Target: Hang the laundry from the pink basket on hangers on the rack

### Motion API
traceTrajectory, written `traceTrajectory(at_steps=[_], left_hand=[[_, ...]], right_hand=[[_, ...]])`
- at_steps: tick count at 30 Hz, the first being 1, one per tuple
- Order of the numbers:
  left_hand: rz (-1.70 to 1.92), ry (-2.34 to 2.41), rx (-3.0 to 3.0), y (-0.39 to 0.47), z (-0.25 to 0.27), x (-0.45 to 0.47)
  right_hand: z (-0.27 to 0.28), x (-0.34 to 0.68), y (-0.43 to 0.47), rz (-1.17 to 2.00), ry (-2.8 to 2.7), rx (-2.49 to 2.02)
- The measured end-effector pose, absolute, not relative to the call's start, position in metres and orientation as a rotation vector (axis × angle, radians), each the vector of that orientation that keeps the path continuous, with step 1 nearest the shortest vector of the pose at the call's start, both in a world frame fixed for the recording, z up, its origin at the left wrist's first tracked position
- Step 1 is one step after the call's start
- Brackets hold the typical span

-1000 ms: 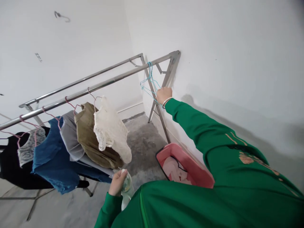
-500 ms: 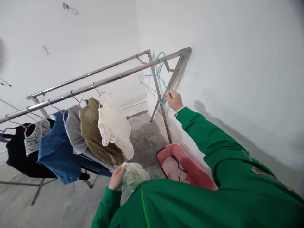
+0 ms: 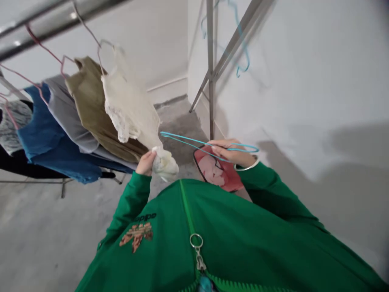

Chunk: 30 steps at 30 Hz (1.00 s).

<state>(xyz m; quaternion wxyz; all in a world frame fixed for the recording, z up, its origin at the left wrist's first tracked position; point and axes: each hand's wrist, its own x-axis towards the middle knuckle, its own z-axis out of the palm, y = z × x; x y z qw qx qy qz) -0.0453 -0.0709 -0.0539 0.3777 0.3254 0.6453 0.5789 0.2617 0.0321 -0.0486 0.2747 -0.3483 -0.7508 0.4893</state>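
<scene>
Bunched up in my left hand is a small pale garment with a faint yellow-green pattern; its full shape is hidden by the folds. My right hand has its fingers closed around a light blue wire clothes hanger, which points left toward the garment. The two hands are apart, in front of my green jacket. Just above my left hand, a cream lace-trimmed top hangs from a pink hanger.
A metal drying rack carries an olive top, a grey one and a blue garment. Another blue hanger hangs by the rack legs. Below my right hand stands a pink basket with cloth inside. A white wall rises on the right.
My right hand has taken a blue hanger off the rack and brought it down and toward me. My left hand still holds the pale garment. The view has tilted downward.
</scene>
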Motion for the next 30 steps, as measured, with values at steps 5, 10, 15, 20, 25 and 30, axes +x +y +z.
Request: traceTrajectory(at_steps=[5, 10, 15, 20, 25, 30], left_hand=[[1.366, 1.507, 0.637, -0.068, -0.055, -0.06], [1.3, 1.575, 0.799, -0.072, -0.052, -0.068], [1.03, 1.827, 1.288, -0.085, -0.053, -0.057], [0.381, 1.869, 1.804, -0.1, -0.046, -0.016], [-0.055, 2.221, 2.126, -0.105, -0.032, -0.007], [-0.054, 2.198, 2.303, -0.105, -0.029, -0.02]], right_hand=[[-0.027, 0.276, 0.015, 1.34, -2.275, -0.75], [-0.028, 0.262, 0.005, 1.361, -2.276, -0.738], [-0.044, 0.229, -0.003, 1.443, -2.246, -0.779], [-0.072, 0.173, -0.019, 1.489, -2.206, -0.695], [-0.078, 0.151, -0.02, 1.715, -2.002, -0.721], [-0.067, 0.157, -0.005, 1.702, -2.055, -0.654]])
